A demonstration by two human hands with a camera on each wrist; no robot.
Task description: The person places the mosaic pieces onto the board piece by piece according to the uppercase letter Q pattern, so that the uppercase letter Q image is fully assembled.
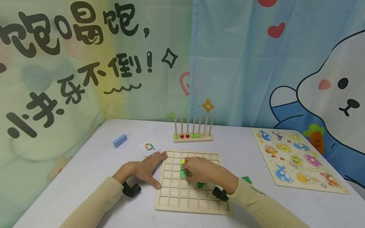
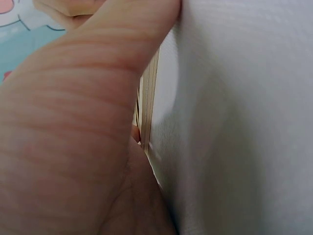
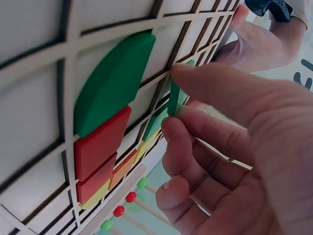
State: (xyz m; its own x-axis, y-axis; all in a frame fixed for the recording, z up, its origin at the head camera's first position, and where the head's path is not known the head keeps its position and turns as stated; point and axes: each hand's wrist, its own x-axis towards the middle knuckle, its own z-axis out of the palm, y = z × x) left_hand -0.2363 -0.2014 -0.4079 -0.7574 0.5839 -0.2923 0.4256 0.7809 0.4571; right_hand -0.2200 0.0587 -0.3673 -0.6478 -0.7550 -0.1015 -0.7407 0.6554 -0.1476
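Observation:
A wooden grid board (image 1: 171, 201) lies on the white table. Along its left edge rests my left hand (image 1: 144, 171), thumb spread from the straight fingers; the left wrist view shows mostly palm beside the board's side (image 2: 148, 98). Over the board, my right hand (image 1: 202, 169) pinches a green tile (image 3: 175, 95) between thumb and fingers, tilted at a cell. Beyond it another green tile (image 3: 154, 122) and a yellow tile (image 3: 145, 145) sit in cells. A rounded green piece (image 3: 115, 83), red tiles (image 3: 101, 144) and an orange tile (image 3: 123, 169) also lie in the grid.
A pattern card (image 1: 149, 147) and blue block (image 1: 120, 140) lie to the left. Behind the board stands a peg rack (image 1: 192, 138) with green and red beads. A green piece (image 1: 246, 180) lies by the right sleeve; an animal puzzle board (image 1: 297, 160) is farther right.

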